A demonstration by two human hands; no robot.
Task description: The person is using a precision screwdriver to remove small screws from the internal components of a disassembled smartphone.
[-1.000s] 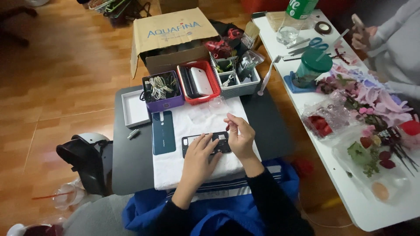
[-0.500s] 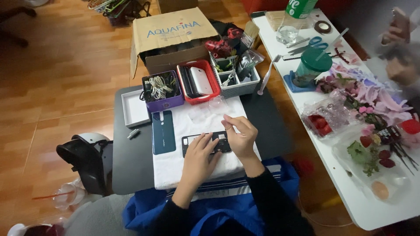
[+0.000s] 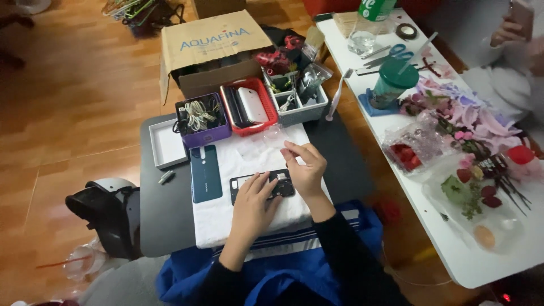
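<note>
Right hand (image 3: 306,169) shifted slightly over one opened phone (image 3: 262,185), fingers pinched together, left hand (image 3: 253,203) flat, steadying it, one teal back cover (image 3: 205,173) beside.

We seem to be in a room of a home turned into a makeshift repair corner. A polished wooden floor (image 3: 68,102) spreads around a low dark table (image 3: 340,164), where a white towel (image 3: 226,209) carries an opened phone (image 3: 262,186). At twelve o'clock stand small bins of cables and parts: purple (image 3: 203,120), red (image 3: 249,107), grey (image 3: 297,99), with a cardboard box (image 3: 212,48) behind. At two o'clock a long white table (image 3: 487,266) holds flowers (image 3: 476,122), scissors (image 3: 391,55) and a green cup (image 3: 394,82) (craft clutter, hardly a shop's).
</note>
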